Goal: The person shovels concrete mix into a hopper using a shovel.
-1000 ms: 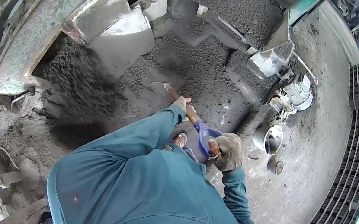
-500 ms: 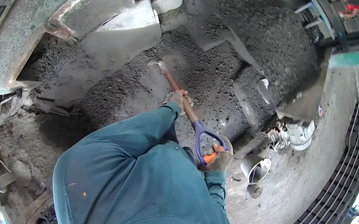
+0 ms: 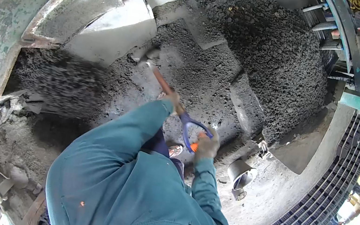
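Observation:
A shovel (image 3: 162, 82) with a brown shaft slants across the middle of the view. My left hand (image 3: 171, 100), gloved, is wrapped round the lower shaft. My gloved right hand (image 3: 207, 146) is closed on the orange grip of its blue D-shaped handle (image 3: 185, 130). The shovel's blade (image 3: 150, 56) is blurred and partly hard to make out, low over the dark grainy material (image 3: 188, 62) on the floor. To its left, loose dark material (image 3: 62, 82) is streaked by motion below a pale metal piece (image 3: 81, 7).
A large heap of dark grainy material (image 3: 273, 56) stands at upper right. A metal bucket (image 3: 241, 174) lies on its side at my right. Ribbed dark racks (image 3: 311, 204) curve along the right edge. A worn green metal panel (image 3: 0, 41) rises at the left.
The shovel and both hands have moved left, and my right hand has also gone up a little. Dark material at the left is now blurred in motion. The view has shifted slightly.

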A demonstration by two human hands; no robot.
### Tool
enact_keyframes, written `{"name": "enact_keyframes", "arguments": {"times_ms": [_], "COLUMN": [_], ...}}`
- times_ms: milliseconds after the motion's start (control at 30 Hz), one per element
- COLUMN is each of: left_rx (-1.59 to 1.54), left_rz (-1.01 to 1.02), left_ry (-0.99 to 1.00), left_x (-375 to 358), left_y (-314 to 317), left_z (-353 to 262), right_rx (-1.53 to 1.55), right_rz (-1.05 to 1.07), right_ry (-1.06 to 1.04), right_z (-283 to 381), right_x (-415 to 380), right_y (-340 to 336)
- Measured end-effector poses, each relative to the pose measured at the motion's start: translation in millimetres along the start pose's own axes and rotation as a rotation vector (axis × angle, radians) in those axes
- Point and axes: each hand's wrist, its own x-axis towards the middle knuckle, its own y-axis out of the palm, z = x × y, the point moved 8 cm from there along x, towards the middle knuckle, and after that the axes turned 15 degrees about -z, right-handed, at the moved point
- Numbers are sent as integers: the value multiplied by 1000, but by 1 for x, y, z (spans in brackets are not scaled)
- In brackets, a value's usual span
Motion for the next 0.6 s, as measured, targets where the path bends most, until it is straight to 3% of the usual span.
{"name": "enact_keyframes", "arguments": {"times_ms": [67,133,200,233,300,367,400,467,533,600], "left_rx": [55,128,228,284,440,388,363,559,678,757], "left_rz": [-31,-47,-72,-77,-86,-168,-212,-219,-310,-254], "left_ry": [-4,1,29,94,332,298,280,639,659,565], "left_x": [-45,-82,-102,-113,-136,-125,-117,-133,-144,-43], "left_y": [32,67,92,100,102,105,106,107,99,101], "left_z": [42,88,115,108,68,34,14,-80,-170,-202], "right_rx": [133,157,371,402,465,507,645,620,496,347], "right_rz": [-86,-185,-189,-164,-231,-230,-110,-214,-84,-39], "right_ry": [169,128,159,147,151,227,343,393,398,503], "right_z": [-7,10,72,68,66,51,31,22,-16,-40], "right_x": [7,2,-29,-26,-24,-16,0,26,76,112], "right_y": [-56,-109,-118,-121,-122,-108,-87,-40,40,119]}}
